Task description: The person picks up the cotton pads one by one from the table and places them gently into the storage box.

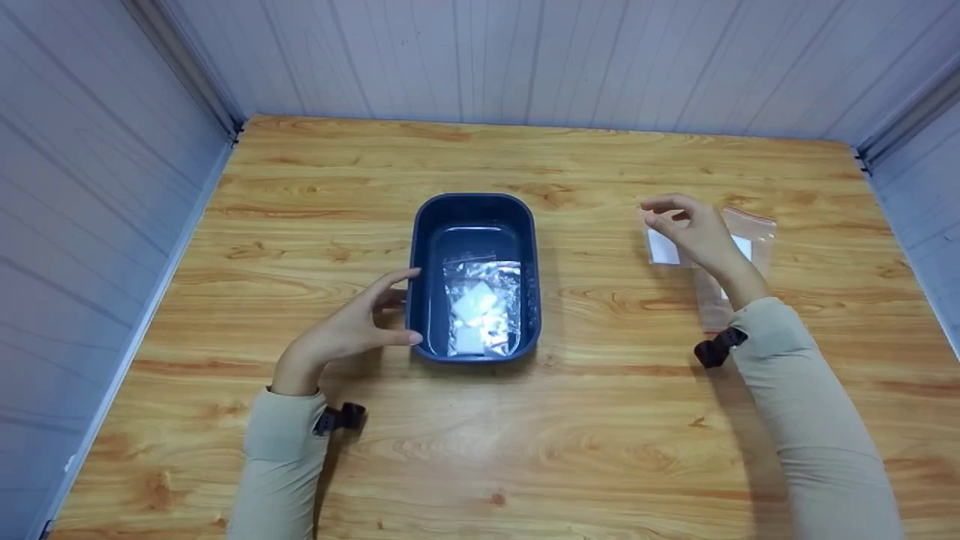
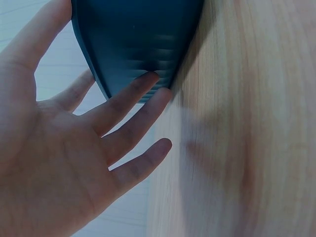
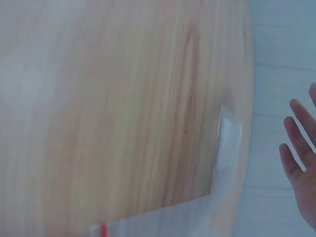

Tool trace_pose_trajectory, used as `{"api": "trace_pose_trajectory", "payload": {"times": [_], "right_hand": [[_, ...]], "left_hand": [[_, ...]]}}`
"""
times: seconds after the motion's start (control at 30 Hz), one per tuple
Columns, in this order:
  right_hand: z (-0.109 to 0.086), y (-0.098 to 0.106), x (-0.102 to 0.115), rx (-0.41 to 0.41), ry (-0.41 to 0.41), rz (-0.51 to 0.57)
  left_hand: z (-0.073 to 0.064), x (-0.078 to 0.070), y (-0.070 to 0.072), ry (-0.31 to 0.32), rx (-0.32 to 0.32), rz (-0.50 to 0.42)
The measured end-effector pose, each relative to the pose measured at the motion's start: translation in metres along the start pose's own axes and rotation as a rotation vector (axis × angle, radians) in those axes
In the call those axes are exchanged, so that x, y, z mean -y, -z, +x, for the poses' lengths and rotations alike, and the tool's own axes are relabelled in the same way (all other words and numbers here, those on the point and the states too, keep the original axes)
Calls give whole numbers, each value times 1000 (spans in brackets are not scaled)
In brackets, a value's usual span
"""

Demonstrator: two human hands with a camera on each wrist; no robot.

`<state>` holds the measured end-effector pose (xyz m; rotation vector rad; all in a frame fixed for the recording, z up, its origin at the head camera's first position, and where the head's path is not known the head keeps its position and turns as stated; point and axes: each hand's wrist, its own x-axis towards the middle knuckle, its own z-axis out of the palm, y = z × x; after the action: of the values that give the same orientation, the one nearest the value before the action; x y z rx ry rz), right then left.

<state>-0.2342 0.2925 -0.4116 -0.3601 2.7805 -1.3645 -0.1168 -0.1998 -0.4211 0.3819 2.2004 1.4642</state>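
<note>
A dark blue rectangular tub [image 1: 476, 358] stands mid-table. Inside it lie clear plastic bags [image 1: 482, 307] with white pieces in them. My left hand [image 1: 349, 326] is at the tub's left side, its thumb and index fingertip at the rim. In the left wrist view, the other fingers of the left hand [image 2: 74, 143] extend along the tub's outer wall [image 2: 133, 44]. My right hand [image 1: 701, 236] hovers over clear zip bags [image 1: 754, 225] holding white pieces, its fingers loosely bent. The right wrist view shows the hand [image 3: 301, 158] apart from a bag [image 3: 227, 143].
The wood-grain table [image 1: 495, 450] is bounded by pale panelled walls [image 1: 495, 60] at the back and sides. One bag with a red seal strip [image 3: 103, 230] lies near the right wrist. Dark wrist cameras [image 1: 720, 346] sit on both sleeves.
</note>
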Motion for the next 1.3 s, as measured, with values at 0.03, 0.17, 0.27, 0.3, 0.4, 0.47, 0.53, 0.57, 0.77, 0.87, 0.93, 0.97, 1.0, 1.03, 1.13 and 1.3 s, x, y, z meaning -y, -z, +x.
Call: {"api": "trace_pose_trajectory", "payload": {"times": [0.03,0.17,0.27,0.3,0.4,0.47,0.53,0.57,0.77,0.87,0.93,0.97,1.0,1.03,1.13,1.3], "right_hand": [[2,1,-2,7,-12,-3],[11,5,-8,23,-60,-15],[15,8,-13,30,-80,-13],[16,9,-15,32,-90,-10],[21,14,-20,38,-106,-13],[22,17,-23,40,-133,-13],[23,19,-27,48,-160,-16],[24,20,-29,57,-171,-19],[25,23,-39,105,-231,-18],[27,25,-41,108,-256,-1],[29,26,-41,109,-281,19],[30,27,-41,116,-290,23],[31,27,-41,125,-296,28],[32,28,-41,133,-304,30],[35,28,-42,155,-315,26],[40,25,-47,175,-287,-12]], "left_hand": [[0,0,0,4,-1,-1],[-1,-1,1,16,-7,-1],[0,0,0,25,-5,-4],[0,0,0,26,-7,-1],[2,-1,-1,8,-5,1],[3,-1,-2,-6,-5,6],[3,-1,-3,-18,-1,10],[3,0,-3,-17,0,13],[2,0,-5,12,-3,22],[2,0,-5,10,-5,16],[2,1,-4,12,-6,10],[2,1,-4,12,-6,9],[2,1,-4,13,-4,12],[2,1,-4,19,-5,14],[2,1,-5,25,-5,21],[3,2,-6,6,-5,7]]}}
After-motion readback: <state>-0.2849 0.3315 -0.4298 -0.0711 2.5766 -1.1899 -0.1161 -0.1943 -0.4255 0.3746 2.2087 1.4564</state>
